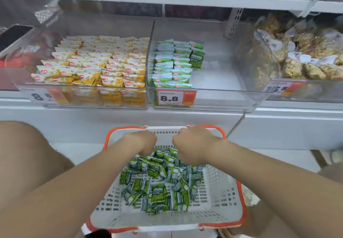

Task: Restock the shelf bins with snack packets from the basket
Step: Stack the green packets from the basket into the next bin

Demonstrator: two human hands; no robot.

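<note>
Now left hand (143, 141) and right hand (191, 143) curl over green foil snack packets (157, 187) in the white orange-rimmed plastic basket (220, 200), fingers hidden, grip unclear; best gather few, keep them aligned.

We see a white basket (219, 200) with an orange rim below the shelf, holding a loose heap of green packets (157, 187). The left hand (143, 141) and the right hand (191, 143) sit side by side at its far end, knuckles up. Their fingers curl down out of sight, so we cannot confirm a grip. On the shelf, the middle bin (222, 96) holds stacked green rows (172, 67) along its left wall. A price tag (176, 97) reads 8.8. The adjacent left bin (74, 104) is filled with yellow packets (92, 61).
</note>
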